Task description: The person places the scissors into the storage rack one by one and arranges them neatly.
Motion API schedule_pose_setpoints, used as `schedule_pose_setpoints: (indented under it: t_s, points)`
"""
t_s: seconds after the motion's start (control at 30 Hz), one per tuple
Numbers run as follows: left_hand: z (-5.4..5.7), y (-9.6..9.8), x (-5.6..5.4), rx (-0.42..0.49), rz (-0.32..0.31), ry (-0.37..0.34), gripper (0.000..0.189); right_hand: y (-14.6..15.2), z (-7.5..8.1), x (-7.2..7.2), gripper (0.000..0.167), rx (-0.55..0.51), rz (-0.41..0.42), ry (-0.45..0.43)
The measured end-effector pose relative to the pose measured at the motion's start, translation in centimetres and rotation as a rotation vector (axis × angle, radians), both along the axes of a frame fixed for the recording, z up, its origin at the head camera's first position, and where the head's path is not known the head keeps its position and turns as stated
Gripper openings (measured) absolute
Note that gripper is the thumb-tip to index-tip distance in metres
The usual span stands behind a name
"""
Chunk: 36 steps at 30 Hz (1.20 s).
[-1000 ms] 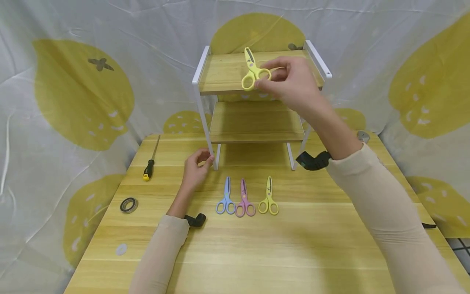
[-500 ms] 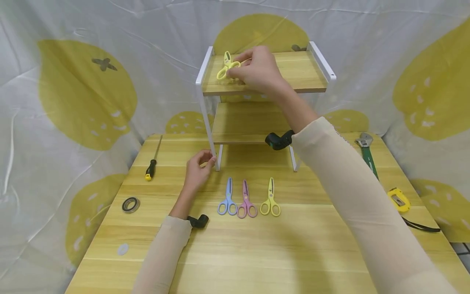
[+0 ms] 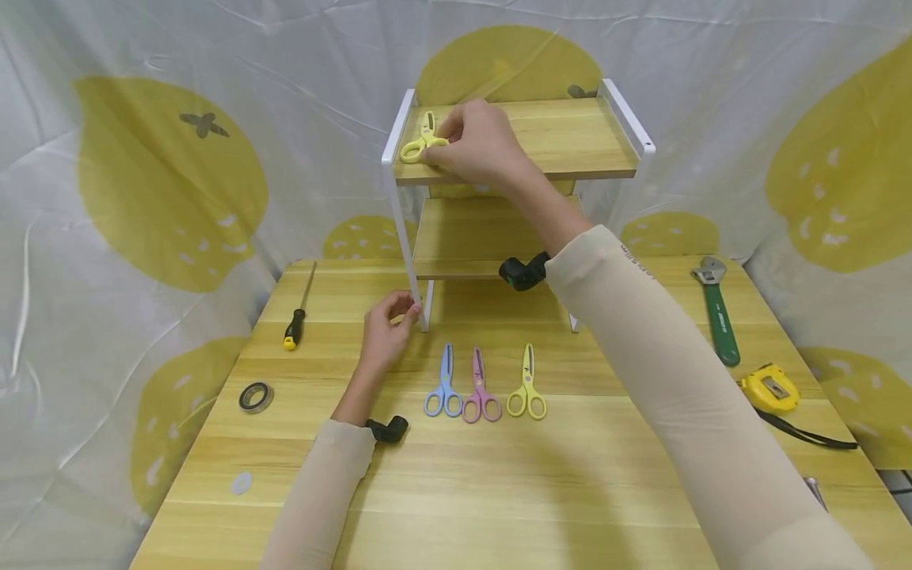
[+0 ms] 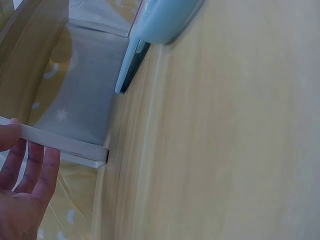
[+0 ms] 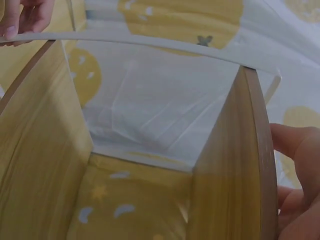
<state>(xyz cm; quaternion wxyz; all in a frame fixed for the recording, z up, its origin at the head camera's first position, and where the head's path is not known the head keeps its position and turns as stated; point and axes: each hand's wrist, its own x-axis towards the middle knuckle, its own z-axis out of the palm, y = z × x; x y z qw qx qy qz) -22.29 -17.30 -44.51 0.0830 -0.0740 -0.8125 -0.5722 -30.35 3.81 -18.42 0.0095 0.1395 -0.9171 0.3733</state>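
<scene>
Scissors (image 3: 428, 135) moved left, right grip (image 3: 480, 145) (on handle (image 3: 423, 145))

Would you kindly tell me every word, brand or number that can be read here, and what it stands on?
No text is legible.
Right sleeve: dark lettering, too blurred to read.
Green wrench: pale lettering, too small to read.
Lower yellow scissors: tiny dark mark, too small to read.
Tape measure: any print too small.
</scene>
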Motion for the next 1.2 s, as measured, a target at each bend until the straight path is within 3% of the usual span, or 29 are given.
schedule_pose_setpoints:
  t_s: [0.13,0.33,0.6,0.77,1.0,1.2]
  points:
    - [0.1,0.1,0.0,0.014,-0.002,0.000,0.024,0.1,0.0,0.0,0.051,0.026,0.007,0.003]
    - [0.2,0.4,-0.2,0.013,-0.016,-0.005,0.026,1.4,0.4,0.8,0.064,-0.007,0.012,-0.031]
    - [-2.4,-0.5,-2.0,-0.001,-0.003,0.001,0.027,4.8,0.2,3.6,0.060,-0.086,0.011,0.026]
    - [-2.7,-0.9,-2.1,0.008,0.002,0.038,0.025,7.3,-0.6,5.7,0.055,-0.133,0.005,0.081]
    - [0.5,-0.4,-0.1,-0.024,-0.003,-0.028,0.024,11.0,-3.7,8.7,0.047,-0.193,0.004,0.136]
    - [1.0,-0.8,0.1,-0.044,0.007,-0.011,0.023,12.6,-8.9,10.8,0.042,-0.185,0.017,0.119]
